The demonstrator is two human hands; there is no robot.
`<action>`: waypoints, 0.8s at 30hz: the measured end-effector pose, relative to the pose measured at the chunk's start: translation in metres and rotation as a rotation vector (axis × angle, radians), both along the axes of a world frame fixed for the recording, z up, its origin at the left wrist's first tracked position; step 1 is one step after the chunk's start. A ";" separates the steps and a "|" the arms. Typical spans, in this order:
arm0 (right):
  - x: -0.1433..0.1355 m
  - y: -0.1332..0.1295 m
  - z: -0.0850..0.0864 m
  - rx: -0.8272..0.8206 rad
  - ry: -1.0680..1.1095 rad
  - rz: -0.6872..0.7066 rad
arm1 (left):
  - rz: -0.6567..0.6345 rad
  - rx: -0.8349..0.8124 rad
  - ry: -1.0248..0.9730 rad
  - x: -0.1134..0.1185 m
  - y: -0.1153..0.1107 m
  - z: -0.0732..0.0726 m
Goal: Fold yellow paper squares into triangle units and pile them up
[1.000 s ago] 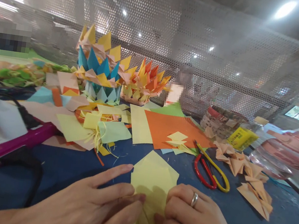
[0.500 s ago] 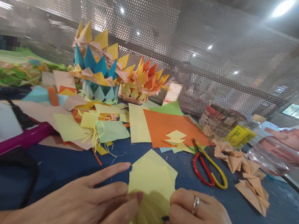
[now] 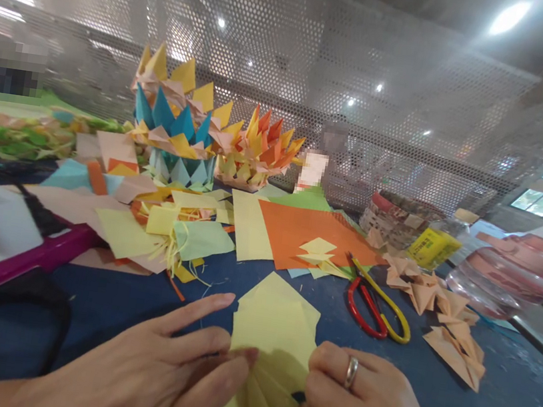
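Pale yellow folded paper (image 3: 277, 322) lies on the dark blue table in front of me, its upper end coming to a point and its lower part creased into several folds. My left hand (image 3: 168, 364) grips its left edge between thumb and fingers, with the index finger stretched out above. On the other side, my right hand (image 3: 359, 401), wearing a silver ring, pinches the right edge with curled fingers. Just beyond that hand rest scissors (image 3: 373, 305) with one red and one yellow handle. The paper's bottom end runs out of view.
Loose coloured sheets and an orange sheet (image 3: 307, 235) lie ahead. Folded paper crowns (image 3: 180, 167) stand at the back left. Peach folded pieces (image 3: 455, 351), a yellow-labelled bottle (image 3: 432, 246) and a pink bottle (image 3: 506, 277) are at right. A purple power strip (image 3: 58, 247) with cables sits left.
The view has shifted very slightly. Both hands keep their places on the yellow paper, with hardly any movement to see.
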State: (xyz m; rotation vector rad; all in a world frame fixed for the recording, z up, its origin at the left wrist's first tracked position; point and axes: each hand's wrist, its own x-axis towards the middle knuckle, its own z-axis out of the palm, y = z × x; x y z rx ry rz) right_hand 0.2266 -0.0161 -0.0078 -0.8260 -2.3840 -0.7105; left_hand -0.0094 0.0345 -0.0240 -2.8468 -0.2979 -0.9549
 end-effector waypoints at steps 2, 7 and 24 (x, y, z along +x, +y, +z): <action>-0.001 -0.001 0.004 0.021 0.045 -0.001 | -0.006 0.002 -0.011 0.000 0.000 0.000; -0.001 -0.009 0.025 -0.052 0.015 -0.031 | 0.008 0.035 -0.072 0.004 0.000 0.000; -0.011 -0.013 0.023 -0.730 0.223 -0.271 | 0.020 0.102 -0.125 -0.001 0.002 0.010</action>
